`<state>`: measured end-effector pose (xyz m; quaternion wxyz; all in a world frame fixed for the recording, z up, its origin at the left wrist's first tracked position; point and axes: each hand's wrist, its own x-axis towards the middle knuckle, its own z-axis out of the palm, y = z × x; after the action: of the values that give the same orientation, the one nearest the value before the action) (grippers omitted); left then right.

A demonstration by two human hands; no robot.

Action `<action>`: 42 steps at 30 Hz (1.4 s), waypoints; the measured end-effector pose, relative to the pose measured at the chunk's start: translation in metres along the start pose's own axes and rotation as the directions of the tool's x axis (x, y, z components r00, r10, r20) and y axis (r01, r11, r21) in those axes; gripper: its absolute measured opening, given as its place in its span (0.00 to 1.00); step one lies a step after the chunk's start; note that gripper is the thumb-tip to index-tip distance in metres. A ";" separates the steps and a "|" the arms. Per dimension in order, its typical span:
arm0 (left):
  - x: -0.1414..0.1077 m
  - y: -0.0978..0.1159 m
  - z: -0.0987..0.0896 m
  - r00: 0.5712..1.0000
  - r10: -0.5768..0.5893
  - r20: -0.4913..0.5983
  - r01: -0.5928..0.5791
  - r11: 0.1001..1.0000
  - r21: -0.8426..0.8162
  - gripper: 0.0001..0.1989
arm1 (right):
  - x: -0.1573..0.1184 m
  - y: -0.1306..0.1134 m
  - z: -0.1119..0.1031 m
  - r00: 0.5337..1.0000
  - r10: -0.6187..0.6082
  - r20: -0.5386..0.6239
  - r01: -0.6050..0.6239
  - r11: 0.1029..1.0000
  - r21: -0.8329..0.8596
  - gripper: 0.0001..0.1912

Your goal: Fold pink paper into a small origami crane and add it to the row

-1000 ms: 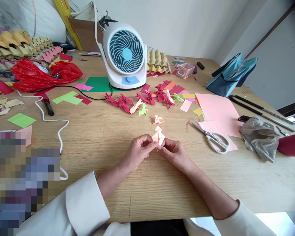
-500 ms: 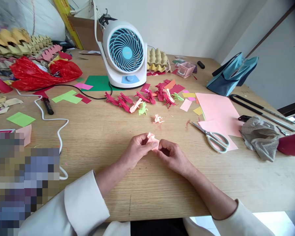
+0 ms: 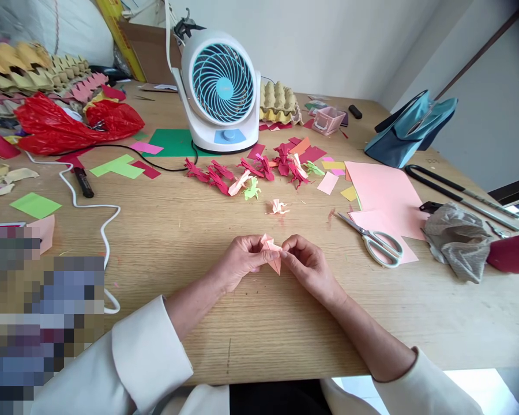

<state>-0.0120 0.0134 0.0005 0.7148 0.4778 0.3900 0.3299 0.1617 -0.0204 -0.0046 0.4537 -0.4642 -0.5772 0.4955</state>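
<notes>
Above the front part of the table, my left hand pinches a small piece of folded pink paper between thumb and fingers. Its lower end comes to a downward point. My right hand grips the paper's right edge with thumb and fingertip. Just beyond my hands lies a pale pink origami figure with thin legs. Farther back is a row of folded paper figures, among them dark red ones, a pale pink one and a green one.
Scissors lie right of my hands, partly on pink paper sheets. A white fan stands at the back. A white cable winds along the left, near a black marker. A blue bag is at back right.
The pink paper now shows a pointed flap hanging downward. My right hand has shifted slightly right and up, gripping the paper's right edge instead of its lower part.
</notes>
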 end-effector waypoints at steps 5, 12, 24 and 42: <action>0.000 -0.002 0.002 1.000 -0.012 -0.011 0.012 0.998 0.067 0.21 | 0.001 0.001 -0.003 1.000 -0.024 0.003 0.024 0.997 -0.067 0.15; -0.001 -0.002 0.002 0.999 0.030 -0.013 -0.029 0.999 0.028 0.18 | 0.001 0.002 -0.002 0.999 0.015 0.034 -0.012 0.997 -0.074 0.14; -0.002 0.000 0.003 0.991 0.073 -0.113 -0.079 0.996 -0.043 0.18 | 0.000 -0.005 0.003 0.998 0.028 0.063 -0.015 0.981 -0.193 0.12; 0.000 0.003 0.003 0.988 0.054 -0.143 -0.071 0.991 -0.117 0.19 | -0.002 -0.005 0.002 0.986 -0.027 0.165 0.083 0.938 -0.336 0.11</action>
<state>-0.0094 0.0125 0.0039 0.7029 0.4208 0.4031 0.4079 0.1594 -0.0234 0.0001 0.3327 -0.4787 -0.7014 0.4101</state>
